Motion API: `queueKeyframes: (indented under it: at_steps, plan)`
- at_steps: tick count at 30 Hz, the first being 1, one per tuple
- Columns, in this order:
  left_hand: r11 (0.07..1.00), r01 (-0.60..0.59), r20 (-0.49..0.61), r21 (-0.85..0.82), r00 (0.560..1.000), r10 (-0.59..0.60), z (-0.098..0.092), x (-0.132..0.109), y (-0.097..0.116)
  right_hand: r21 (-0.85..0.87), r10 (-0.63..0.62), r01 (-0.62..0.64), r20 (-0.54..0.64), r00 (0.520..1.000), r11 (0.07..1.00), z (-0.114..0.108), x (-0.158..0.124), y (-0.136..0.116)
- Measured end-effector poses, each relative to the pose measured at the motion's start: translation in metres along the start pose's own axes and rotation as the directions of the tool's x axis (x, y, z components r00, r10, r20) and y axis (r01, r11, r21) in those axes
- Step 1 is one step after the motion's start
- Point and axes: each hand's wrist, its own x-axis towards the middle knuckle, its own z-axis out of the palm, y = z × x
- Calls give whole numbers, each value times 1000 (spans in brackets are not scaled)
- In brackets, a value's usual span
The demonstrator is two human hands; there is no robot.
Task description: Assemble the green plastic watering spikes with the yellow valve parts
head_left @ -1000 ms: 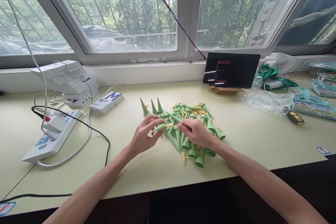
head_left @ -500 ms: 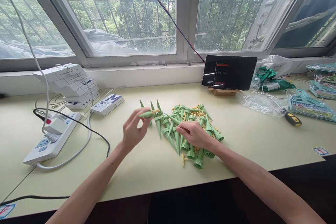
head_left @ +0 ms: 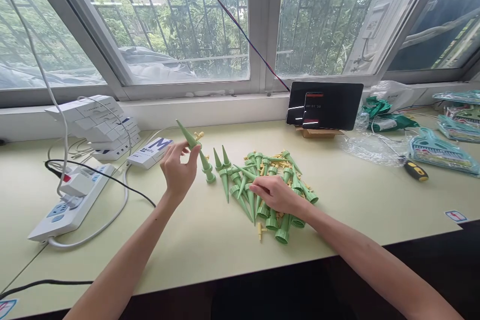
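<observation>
Left hand (head_left: 179, 167) pinching a smooth green plastic cone (head_left: 185, 133), tip up and tilted, yellow nozzle (head_left: 199, 135) near its base. Right hand (head_left: 276, 192) curled over the pile of ribbed-collar cones (head_left: 282, 235); can't tell if it grips any. White box (head_left: 149, 154) beside left hand: big "M". Phone (head_left: 312, 112) beyond right hand: 00:01:58.

Smooth, faintly shiny plastic spikes (head_left: 224, 186), glossy screen (head_left: 339, 107), crinkled plastic film (head_left: 369, 152), matt cardboard stand (head_left: 318, 134), smooth tabletop (head_left: 183, 255)
</observation>
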Motion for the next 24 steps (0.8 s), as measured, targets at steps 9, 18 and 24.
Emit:
queueKeyframes:
  at_steps: [9, 18, 24]
  plan:
    - [1000, -26, 55, -2, 998, 26, 4, -7, -3, -4, 8, -8, 7, 1000, 1000, -1, 0, -2]
    - [999, -37, 74, 12, 997, 36, 5, -13, -8, -2, -2, 2, 8, 1000, 1000, -1, 0, -2]
    - [1000, -26, 95, 15, 995, 24, 6, -18, -13, -4, -4, 5, 12, 1000, 1000, -2, 0, -2]
